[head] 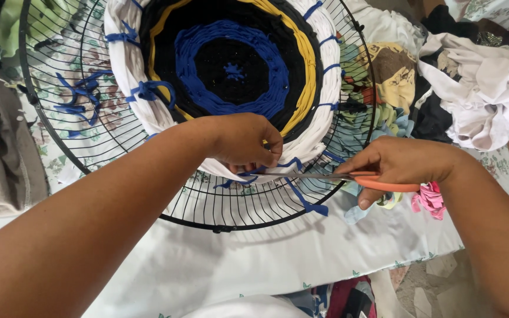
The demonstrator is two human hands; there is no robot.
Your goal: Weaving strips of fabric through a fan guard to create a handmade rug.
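Woven mat [231,65]: a round rag weave in black, blue, yellow and white rings is sitting stretched on the black wire fan guard [60,135], in the upper middle of the head view; it is looking soft, thick and light, giving under a pinch rather than holding shape.

Blue strips [301,197]: thin, limp cloth ties are looping from the white outer ring to the wires, some ends hanging loose (they are probably stretchy and apt to slide off a blade unless pulled taut).

Left hand [243,141]: it is closing on the lower rim of the white ring, fingers curled in and pinching the cloth where a blue tie crosses; this rim seems the sound place to hold, since the weave is firmest there.

Right hand [399,165]: it is gripping the orange-handled scissors [331,176], fingers through the loops, the blades lying almost level and pointing left toward the pinched spot; I cannot tell how far apart the blades are.

Fan guard: stiff and springy-looking, it is lying on a pale floral sheet [266,259]; better steadied by its outer hoop than by the fine wires.

Cloth heap [478,88]: white, black and printed garments are lying at the right, well apart from the cut, with pink scraps [430,199] just beside the right wrist.
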